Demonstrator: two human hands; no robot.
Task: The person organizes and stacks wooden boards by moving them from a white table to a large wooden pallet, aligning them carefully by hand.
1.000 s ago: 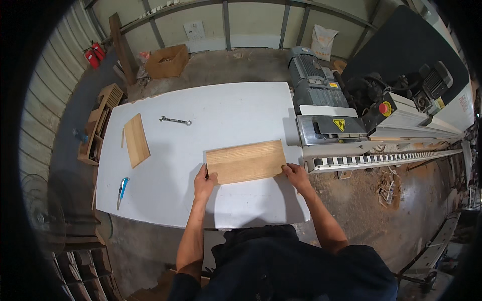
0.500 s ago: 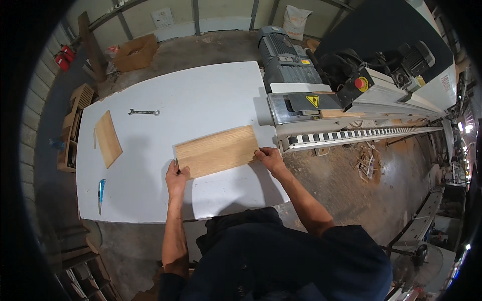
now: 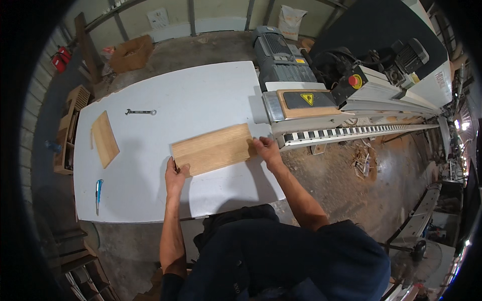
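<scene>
A flat wooden board point(image 3: 213, 150) with light brown grain is between my hands, over the near part of the white tabletop. My left hand point(image 3: 174, 178) is closed on its left end, thumb on top. A thin dark thing shows by those fingers, too small to make out. At the board's right end my right hand point(image 3: 266, 150) has its fingers curled against the edge. To the left lie a second wooden board point(image 3: 105, 139), a wrench point(image 3: 141, 112) and a blue utility knife point(image 3: 99, 196).
Right of the white table point(image 3: 196, 93) stands a machine with a grey motor point(image 3: 275, 47), a red stop button point(image 3: 355, 81) and a chain-like conveyor track point(image 3: 346, 131). Another wooden piece point(image 3: 321, 112) shows around its black plate. Wood scraps point(image 3: 362, 163) litter the floor beneath.
The wooden piece at the machine has moved left, out around the black plate. My right hand has shifted slightly up along the board's end. The whole view has drifted a little.
</scene>
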